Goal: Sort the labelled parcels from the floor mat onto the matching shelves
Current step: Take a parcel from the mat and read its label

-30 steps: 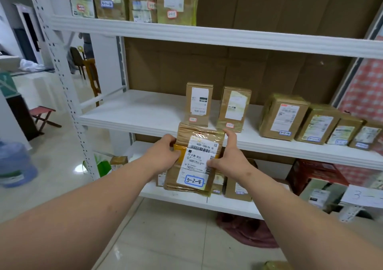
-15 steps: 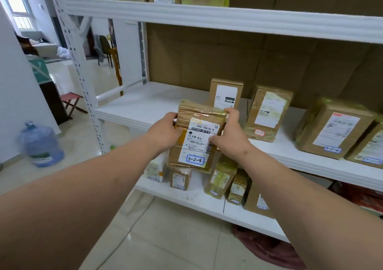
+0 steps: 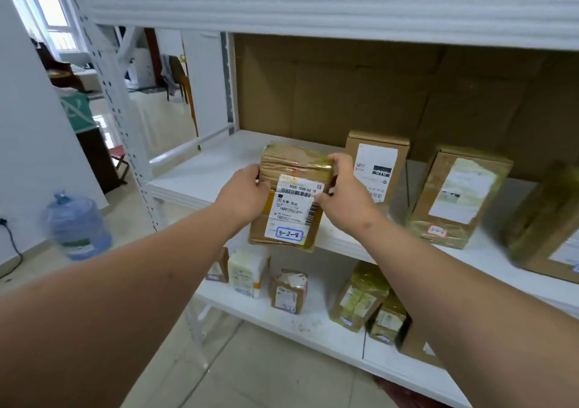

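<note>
1. White metal shelving fills the view, backed with brown cardboard; the middle shelf point(image 3: 200, 169) lies bare at its left end, at about 10 o'clock from the held parcel.
2. Both hands carry one taped brown parcel point(image 3: 289, 197), upright, label facing the camera, its handwritten tag reading 3-2-8. Its long axis runs 12 to 6 o'clock.
3. On the parcel's 9 o'clock edge the left hand point(image 3: 242, 196) grips with fingers curled round the side. On the 3 o'clock edge the right hand point(image 3: 344, 194) does the same, thumb pressed on the label and fingers wrapped over the upper corner.
4. That parcel hangs in front of the shelf's front lip, its bottom edge below the shelf surface; whether it touches the lip I cannot tell.
5. At 3 o'clock, just beside the right hand, stands a cardboard box point(image 3: 376, 164) already on the shelf; further right leans a taped box point(image 3: 459, 197) tagged in red.
6. Judging from this, the move ahead is a lift and push toward 12 o'clock, setting the parcel down left of the cardboard box, with the right knuckles the likeliest to brush it.
</note>
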Demonstrator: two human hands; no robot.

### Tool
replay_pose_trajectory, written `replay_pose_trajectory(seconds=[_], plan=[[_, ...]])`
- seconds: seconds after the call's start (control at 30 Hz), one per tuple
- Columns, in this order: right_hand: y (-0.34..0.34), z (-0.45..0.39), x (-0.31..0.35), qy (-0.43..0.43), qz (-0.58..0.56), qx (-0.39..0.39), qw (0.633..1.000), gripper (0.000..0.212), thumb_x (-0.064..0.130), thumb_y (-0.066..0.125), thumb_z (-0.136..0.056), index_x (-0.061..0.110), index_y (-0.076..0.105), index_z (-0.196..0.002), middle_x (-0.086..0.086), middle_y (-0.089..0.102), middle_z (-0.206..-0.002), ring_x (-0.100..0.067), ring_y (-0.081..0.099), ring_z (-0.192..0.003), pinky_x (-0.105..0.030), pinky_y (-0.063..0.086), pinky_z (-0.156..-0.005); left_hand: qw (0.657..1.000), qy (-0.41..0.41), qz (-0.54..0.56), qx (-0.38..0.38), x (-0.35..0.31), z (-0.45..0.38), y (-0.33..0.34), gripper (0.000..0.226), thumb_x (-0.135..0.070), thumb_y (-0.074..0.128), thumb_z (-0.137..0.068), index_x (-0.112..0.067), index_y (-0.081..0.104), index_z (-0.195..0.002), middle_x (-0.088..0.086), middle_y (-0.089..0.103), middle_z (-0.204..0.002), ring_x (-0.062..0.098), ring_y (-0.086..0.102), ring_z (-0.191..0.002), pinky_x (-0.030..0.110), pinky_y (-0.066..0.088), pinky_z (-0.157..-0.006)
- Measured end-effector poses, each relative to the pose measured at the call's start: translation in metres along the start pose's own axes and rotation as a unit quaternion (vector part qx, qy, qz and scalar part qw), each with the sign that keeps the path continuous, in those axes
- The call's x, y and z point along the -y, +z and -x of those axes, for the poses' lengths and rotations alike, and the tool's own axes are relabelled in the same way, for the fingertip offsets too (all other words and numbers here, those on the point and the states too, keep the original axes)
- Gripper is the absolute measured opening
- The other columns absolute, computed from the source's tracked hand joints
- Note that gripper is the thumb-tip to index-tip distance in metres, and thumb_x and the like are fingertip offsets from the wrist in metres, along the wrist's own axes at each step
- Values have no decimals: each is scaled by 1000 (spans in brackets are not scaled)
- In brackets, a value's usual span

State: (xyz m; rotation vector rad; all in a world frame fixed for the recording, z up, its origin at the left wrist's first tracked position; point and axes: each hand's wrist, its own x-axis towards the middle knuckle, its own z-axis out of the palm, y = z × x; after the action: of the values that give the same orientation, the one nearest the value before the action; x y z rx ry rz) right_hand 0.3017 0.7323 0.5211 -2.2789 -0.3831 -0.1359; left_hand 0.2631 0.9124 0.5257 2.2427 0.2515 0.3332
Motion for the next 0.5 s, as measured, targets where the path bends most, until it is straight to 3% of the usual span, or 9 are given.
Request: replay_pose_trajectory(seconds=[0.07,0.2,0.3,0.5], plan=[[-1,-16,2,-2,16,-2,1000,60,11,59,-94,40,25,-134,1,61,-113,-19,63,-94,-46,58,-81,999,20,29,7,0,-23,1,19,-18,42,-102,-26,52,-116,2,64,-113,24,60,-102,35,48,-88],[-2,-46,7,24,23,-7,999,62,10,57,-96,42,24,-136,-2,63,-115,-21,63,-97,-46,59,-81,995,85,44,39,7,-71,4,50,-16,44,-103,-34,31,-147,-9,58,-120,19,60,-106,36,49,-96],[4,-63,9,52,19,0,998,60,13,56,-96,46,24,-134,-3,64,-112,-23,65,-96,-50,59,-81,991,108,0,74,14,-103,8,64,-21,43,-105,-41,8,-156,-8,56,-122,16,60,-101,29,48,-86],[19,-80,9,80,62,21,995,57,11,53,-94,37,26,-137,-9,63,-112,-27,65,-98,-52,57,-84,983,144,-45,101,33,-147,14,53,-20,46,-104,-35,30,-152,4,57,-135,26,58,-114,38,48,-102]])
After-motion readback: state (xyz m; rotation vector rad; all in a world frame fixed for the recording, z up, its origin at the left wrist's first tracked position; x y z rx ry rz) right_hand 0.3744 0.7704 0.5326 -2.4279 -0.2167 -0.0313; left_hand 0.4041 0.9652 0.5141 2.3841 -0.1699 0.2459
